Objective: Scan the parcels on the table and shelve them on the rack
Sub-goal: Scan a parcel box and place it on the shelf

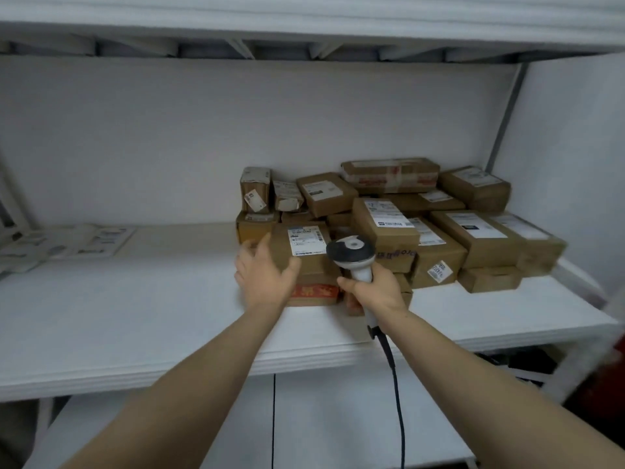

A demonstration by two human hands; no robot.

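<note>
Where the rack shelf (135, 299) carries a pile of parcels (439, 231), the front parcel (306, 247) is touched by the left hand (267, 275), fingers spread wide. A corded scanner (353, 253) is gripped by the right hand (378, 291), fingers curled round it.

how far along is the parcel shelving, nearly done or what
Done: a pile of parcels already sits on the rack shelf. In hand: the left hand is at the labelled front box, fingers spread, while the right hand grips the scanner. Left: wherever unscanned parcels wait is out of view, so the remainder cannot be told.
</note>
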